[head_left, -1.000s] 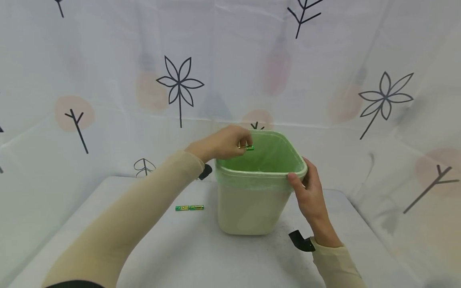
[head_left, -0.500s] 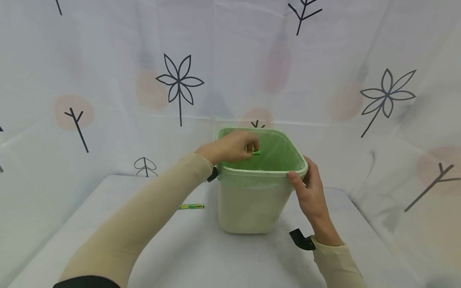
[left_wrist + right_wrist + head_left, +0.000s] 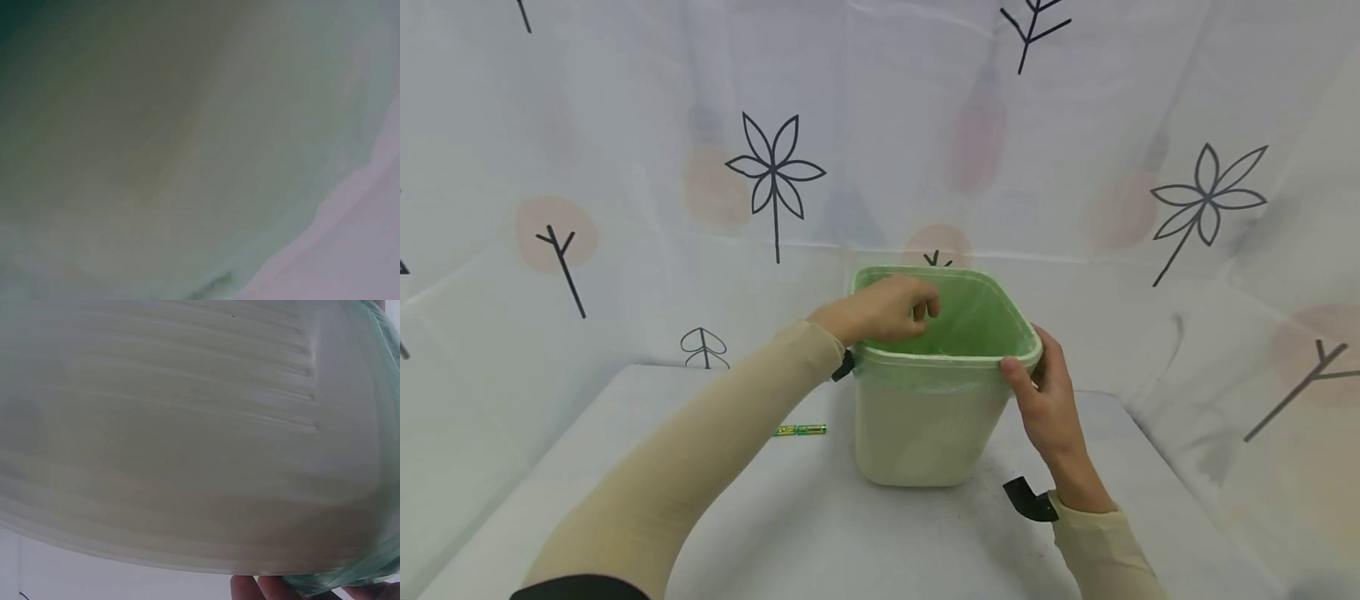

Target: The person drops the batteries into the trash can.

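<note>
A pale trash bin [image 3: 925, 433] lined with a green bag [image 3: 977, 312] stands upright on the table. My left hand [image 3: 891, 308] hangs over its mouth at the left, fingers loosely bent and nothing visible between them. At the right front corner, my right hand [image 3: 1045, 404] grips the rim, thumb on the near side and fingers around the outside. In the right wrist view, fingertips [image 3: 275, 589] show along the bin's ribbed wall [image 3: 187, 444]. Green and yellow batteries [image 3: 801, 430] lie on the table left of the bin, partly behind my left sleeve. The bin's bottom is hidden.
The white-covered table [image 3: 850, 542] extends in front of the bin. A patterned white cloth [image 3: 880, 150] hangs close behind it. Black wrist mounts [image 3: 1028, 500] sit at both wrists. The left wrist view is mostly blurred bin wall.
My left hand moved right and slightly down over the bin, and the small green battery in its fingers is gone from view. My right hand keeps its grip on the rim.
</note>
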`<state>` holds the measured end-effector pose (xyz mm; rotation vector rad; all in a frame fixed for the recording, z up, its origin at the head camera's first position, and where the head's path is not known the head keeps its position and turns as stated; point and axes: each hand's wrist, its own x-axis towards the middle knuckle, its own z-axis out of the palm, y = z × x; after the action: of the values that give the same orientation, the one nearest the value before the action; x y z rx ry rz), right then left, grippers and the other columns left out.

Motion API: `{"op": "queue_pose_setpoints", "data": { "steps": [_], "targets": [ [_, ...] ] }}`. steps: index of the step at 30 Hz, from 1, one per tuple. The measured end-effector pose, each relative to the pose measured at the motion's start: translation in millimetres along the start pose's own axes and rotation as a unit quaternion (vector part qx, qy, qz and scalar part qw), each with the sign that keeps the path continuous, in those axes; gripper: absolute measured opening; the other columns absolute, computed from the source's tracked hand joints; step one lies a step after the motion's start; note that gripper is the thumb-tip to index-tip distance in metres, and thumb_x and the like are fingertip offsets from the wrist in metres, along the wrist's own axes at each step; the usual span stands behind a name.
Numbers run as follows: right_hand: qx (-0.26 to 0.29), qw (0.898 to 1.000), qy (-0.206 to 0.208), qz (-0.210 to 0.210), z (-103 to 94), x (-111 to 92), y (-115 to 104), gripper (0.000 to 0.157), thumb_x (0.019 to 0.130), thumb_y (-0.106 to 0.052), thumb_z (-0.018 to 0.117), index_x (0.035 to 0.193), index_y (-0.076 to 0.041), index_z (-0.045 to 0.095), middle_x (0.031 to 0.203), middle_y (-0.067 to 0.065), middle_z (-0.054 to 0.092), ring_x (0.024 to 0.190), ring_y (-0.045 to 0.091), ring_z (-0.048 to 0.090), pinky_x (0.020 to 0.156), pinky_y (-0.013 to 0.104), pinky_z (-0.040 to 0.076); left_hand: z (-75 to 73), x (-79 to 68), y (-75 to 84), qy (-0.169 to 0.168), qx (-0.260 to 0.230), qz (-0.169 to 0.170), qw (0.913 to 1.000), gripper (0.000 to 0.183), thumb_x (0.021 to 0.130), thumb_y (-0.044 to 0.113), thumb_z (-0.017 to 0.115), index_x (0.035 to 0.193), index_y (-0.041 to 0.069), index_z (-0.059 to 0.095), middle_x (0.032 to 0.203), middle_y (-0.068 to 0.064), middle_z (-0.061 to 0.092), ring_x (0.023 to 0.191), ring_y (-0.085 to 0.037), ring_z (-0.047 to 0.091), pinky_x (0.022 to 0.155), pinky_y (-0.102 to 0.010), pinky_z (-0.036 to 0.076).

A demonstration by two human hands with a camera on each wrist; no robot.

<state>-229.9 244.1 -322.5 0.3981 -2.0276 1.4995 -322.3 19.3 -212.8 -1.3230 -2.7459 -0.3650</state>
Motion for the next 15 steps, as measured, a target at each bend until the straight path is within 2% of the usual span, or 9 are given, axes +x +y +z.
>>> {"op": "queue_pose_setpoints", "data": {
  "steps": [9,15],
  "targets": [
    [-0.006,1.000,0.000,0.002,0.0,0,1,0.057,0.094,-0.015,0.056,0.146,-0.018,0.034,0.134,0.008,0.047,0.112,0.017,0.048,0.085,0.022,0.042,-3.4,-3.0,-0.1,0.006,-0.007,0.003,1.0000,0.026,0.090,0.006,0.054,0.114,0.012,0.063,0.103,-0.001,0.063,0.093,-0.010,0.058,0.081,-0.025,0.047],
    [0.001,1.000,0.001,0.007,0.1,0,1,0.057,0.094,-0.015,0.056,0.146,-0.018,0.034,0.134,0.008,0.047,0.114,0.019,0.048,0.086,0.022,0.041,-6.7,-10.8,-1.8,0.024,0.005,0.021,0.9995,0.024,0.088,0.005,0.054,0.109,0.010,0.065,0.100,-0.001,0.064,0.092,-0.013,0.059,0.081,-0.026,0.047]
  ]
}}
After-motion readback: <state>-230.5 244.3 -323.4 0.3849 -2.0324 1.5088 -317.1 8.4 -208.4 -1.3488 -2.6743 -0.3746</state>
